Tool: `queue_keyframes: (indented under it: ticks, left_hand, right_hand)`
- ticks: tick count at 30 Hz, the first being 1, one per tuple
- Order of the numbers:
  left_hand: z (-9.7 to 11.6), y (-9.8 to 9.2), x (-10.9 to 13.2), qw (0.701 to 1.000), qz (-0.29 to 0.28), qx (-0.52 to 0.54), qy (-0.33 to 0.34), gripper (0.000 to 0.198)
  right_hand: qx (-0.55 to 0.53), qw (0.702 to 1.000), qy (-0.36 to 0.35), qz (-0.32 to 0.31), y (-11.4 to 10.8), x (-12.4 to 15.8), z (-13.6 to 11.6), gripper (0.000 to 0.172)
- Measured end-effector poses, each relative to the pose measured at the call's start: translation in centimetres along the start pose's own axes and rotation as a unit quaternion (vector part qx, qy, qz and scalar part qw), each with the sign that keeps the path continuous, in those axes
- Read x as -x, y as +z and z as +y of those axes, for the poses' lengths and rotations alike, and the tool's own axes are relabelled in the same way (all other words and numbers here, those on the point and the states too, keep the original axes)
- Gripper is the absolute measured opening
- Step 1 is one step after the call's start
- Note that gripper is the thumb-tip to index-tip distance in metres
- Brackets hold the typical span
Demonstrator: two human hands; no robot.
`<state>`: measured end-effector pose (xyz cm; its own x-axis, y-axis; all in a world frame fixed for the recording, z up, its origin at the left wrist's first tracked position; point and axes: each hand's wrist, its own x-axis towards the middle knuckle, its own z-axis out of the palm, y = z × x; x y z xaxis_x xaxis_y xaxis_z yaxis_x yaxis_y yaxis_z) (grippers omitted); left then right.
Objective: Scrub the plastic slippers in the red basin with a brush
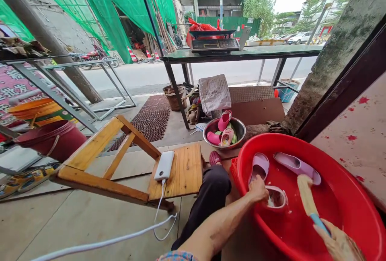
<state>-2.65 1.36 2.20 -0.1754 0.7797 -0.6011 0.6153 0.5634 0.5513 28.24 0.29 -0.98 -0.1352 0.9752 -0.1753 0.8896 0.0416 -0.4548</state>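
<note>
I log the left hand (257, 188) reaching forward with the forearm low, fingers closed on the edge of a lilac plastic slipper (276, 197), while the right hand (339, 243) is closed around the blue handle of a scrub brush (306, 196), whose head points up just beside that slipper. The slipper sits tilted, with white foam inside, in a wet red plastic basin (301, 142), and two more lilac slippers (258, 166) lie toward the far rim. Just past the basin, a steel bowl (211, 134) holds pink slippers.
</note>
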Motion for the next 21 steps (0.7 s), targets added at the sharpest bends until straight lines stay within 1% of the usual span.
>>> queue_keyframes:
  ticks: [1, 2, 3, 4, 6, 8, 10, 13, 16, 17, 19, 21]
  left_hand:
    - [0.1, -0.2, 0.0, 1.000, -0.016, -0.013, -0.002, 0.067]
    - [0.2, -0.2, 0.0, 0.999, -0.025, -0.023, 0.004, 0.060]
    - [0.2, -0.2, 0.0, 0.999, -0.021, -0.032, 0.013, 0.054]
    - [0.2, -0.1, 0.0, 0.999, -0.005, -0.038, 0.024, 0.049]
    - [0.1, 0.1, -0.1, 0.996, 0.042, -0.041, 0.063, 0.047]
    - [0.0, 0.2, -0.1, 0.992, 0.078, -0.021, 0.095, 0.045]
    - [-0.1, 0.1, -0.1, 0.989, 0.103, 0.028, 0.103, 0.041]
    - [-0.1, -0.2, -0.3, 0.980, 0.138, 0.114, 0.088, 0.043]
    - [0.0, -0.5, -0.6, 0.975, 0.141, 0.155, 0.071, 0.035]
    - [-0.1, -0.5, -0.7, 0.975, 0.136, 0.160, 0.072, 0.034]
    - [-0.2, -0.5, -0.7, 0.975, 0.132, 0.159, 0.084, 0.037]
    - [-0.3, -0.5, -0.5, 0.971, 0.150, 0.148, 0.109, 0.041]
  right_hand:
    - [0.030, 0.999, -0.013, 0.024, -0.4, 0.3, -0.6, 0.067]
    - [0.060, 0.998, -0.019, 0.029, -0.9, 0.5, -1.2, 0.069]
    - [0.096, 0.995, -0.014, 0.026, -1.5, 0.7, -1.7, 0.066]
    - [0.133, 0.991, 0.004, 0.018, -2.0, 0.8, -2.2, 0.061]
    - [0.176, 0.984, 0.033, -0.007, -2.9, 0.9, -3.0, 0.053]
    - [0.193, 0.980, 0.054, -0.022, -3.4, 1.3, -4.0, 0.051]
    - [0.201, 0.978, 0.048, -0.019, -3.3, 2.1, -5.4, 0.051]
    - [0.212, 0.977, -0.005, -0.001, -2.1, 4.0, -8.3, 0.048]
    - [0.210, 0.977, -0.048, -0.008, -1.0, 5.2, -10.5, 0.047]
    - [0.207, 0.977, -0.045, -0.013, -0.9, 5.3, -10.8, 0.047]
    - [0.197, 0.980, -0.010, -0.022, -1.4, 4.7, -10.6, 0.047]
    - [0.176, 0.983, 0.035, -0.035, -2.6, 3.8, -9.7, 0.048]
